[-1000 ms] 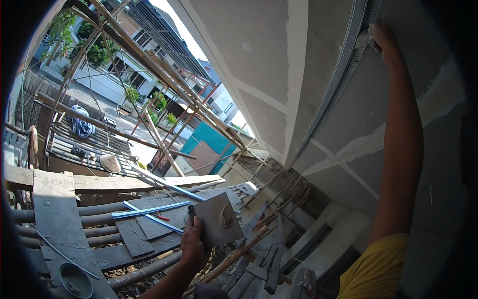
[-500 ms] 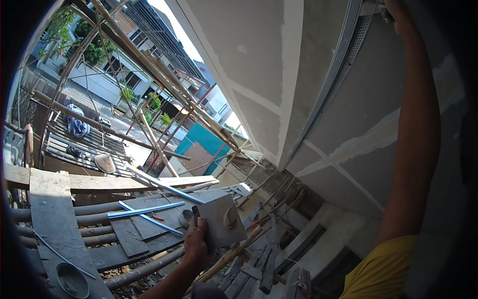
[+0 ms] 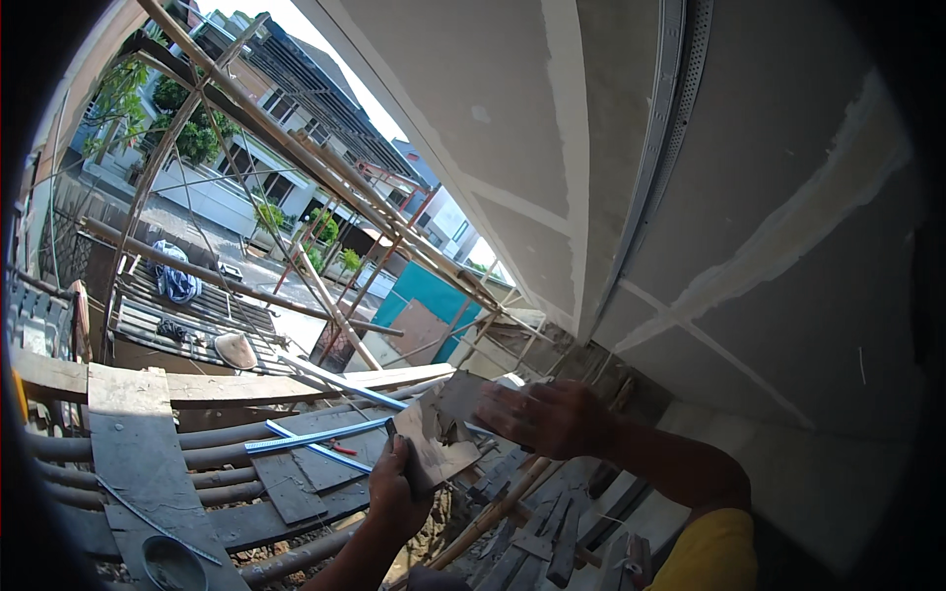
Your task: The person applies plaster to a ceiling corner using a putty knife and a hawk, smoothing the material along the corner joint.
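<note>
My left hand grips a small square plasterer's hawk, held tilted above the planks. A dab of putty lies on its face. My right hand is closed at the hawk's far right edge. From its fingers a flat grey putty knife blade reaches over the board; the handle is hidden in my grip. Above and to the right is the grey board ceiling with pale filled joints and a perforated metal strip along its edge.
Bamboo scaffold poles cross at left. Planks rest on round poles below me. Blue-white trim strips, red-handled pliers and a round bowl lie there. A cone-shaped hat sits farther left.
My right hand has come down from the ceiling strip at upper right to the hawk, bringing the putty knife onto it. The hawk has turned a little, and the view has shifted slightly.
</note>
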Demonstrator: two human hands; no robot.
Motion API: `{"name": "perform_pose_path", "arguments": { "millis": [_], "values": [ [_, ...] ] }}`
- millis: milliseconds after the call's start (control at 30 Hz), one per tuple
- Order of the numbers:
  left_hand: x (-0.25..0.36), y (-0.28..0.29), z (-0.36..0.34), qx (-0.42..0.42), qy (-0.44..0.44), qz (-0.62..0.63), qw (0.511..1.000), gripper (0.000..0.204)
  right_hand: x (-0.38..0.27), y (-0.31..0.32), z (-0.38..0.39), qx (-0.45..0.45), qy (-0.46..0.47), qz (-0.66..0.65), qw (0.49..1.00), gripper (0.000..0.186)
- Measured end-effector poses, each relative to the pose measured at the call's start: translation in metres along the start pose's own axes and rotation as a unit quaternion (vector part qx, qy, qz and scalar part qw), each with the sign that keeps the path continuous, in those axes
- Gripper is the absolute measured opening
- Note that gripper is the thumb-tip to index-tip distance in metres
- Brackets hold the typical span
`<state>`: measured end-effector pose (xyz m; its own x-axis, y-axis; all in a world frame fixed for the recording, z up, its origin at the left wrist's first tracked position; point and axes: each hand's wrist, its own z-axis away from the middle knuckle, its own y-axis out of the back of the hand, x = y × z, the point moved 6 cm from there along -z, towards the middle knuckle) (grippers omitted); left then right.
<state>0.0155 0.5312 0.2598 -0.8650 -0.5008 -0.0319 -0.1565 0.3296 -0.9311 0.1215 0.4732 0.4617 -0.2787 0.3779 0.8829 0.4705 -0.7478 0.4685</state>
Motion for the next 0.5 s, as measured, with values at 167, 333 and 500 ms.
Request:
{"name": "perform_pose_path", "arguments": {
  "millis": [167,333,500],
  "values": [
    [0.010,-0.013,0.007,-0.011,-0.017,-0.076,0.997,0.028,-0.015,-0.052,0.056,0.012,0.043,0.059,0.997,0.039],
    [0.011,-0.008,0.004,-0.017,-0.058,-0.063,0.996,0.024,0.079,-0.028,0.055,0.014,-0.082,0.090,0.992,0.042],
    [0.016,-0.001,-0.002,-0.014,-0.090,-0.075,0.993,0.022,0.224,0.105,0.054,0.300,-0.356,0.194,0.863,0.030]
  ]
}}
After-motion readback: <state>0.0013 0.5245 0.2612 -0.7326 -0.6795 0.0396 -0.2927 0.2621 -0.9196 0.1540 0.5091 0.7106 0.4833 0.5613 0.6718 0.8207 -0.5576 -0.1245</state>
